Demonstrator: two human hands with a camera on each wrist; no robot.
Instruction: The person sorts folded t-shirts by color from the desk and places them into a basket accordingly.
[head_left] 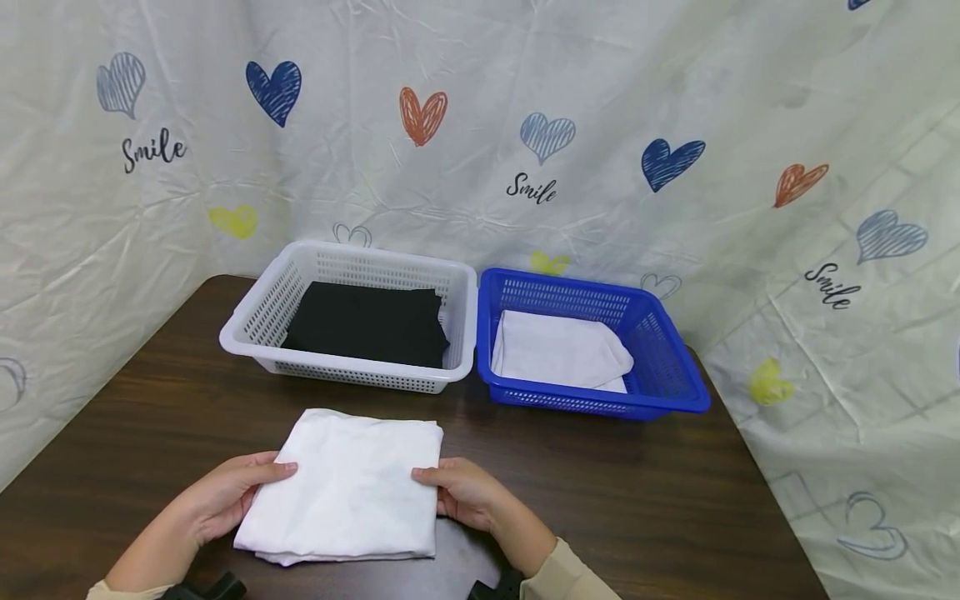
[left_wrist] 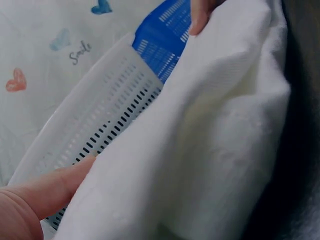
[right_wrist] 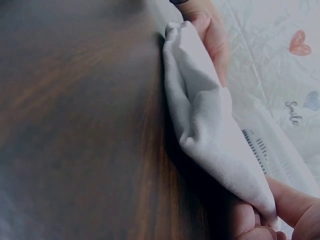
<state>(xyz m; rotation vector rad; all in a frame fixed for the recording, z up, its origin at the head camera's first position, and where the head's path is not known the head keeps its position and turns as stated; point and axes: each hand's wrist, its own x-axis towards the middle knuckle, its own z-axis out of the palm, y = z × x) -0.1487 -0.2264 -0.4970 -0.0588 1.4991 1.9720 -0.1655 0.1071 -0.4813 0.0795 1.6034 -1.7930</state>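
Between the two hands is a folded white cloth (head_left: 348,492), a layered pad gripped at its side edges; the left hand (head_left: 225,500) pinches one side, thumb on top and fingers underneath; the right hand (head_left: 471,498) pinches the opposite side in the same way, both with only a cloth's thickness between thumb and fingers; in the right wrist view a dark gap lies under the cloth by the right fingers, so that end seems raised off the wooden table (head_left: 615,492), though whether all of it is clear I cannot tell.

Beyond the left hand stands a white perforated basket (head_left: 360,377) with a folded black cloth (head_left: 367,325) in it; beyond the right hand, just beside it, stands a blue perforated basket (head_left: 678,375) holding another white cloth (head_left: 555,346).

The likeliest trouble is the fold coming undone: the layers sag and gape between the hands, so a loose pinch on one side could let an inner layer slip; pulling unevenly could skew the pad; a low carry could snag it on a basket rim.

No brand or label is legible; on the heart-printed backdrop (head_left: 465,42) beyond both hands, "Smile" reads three times in the head view.
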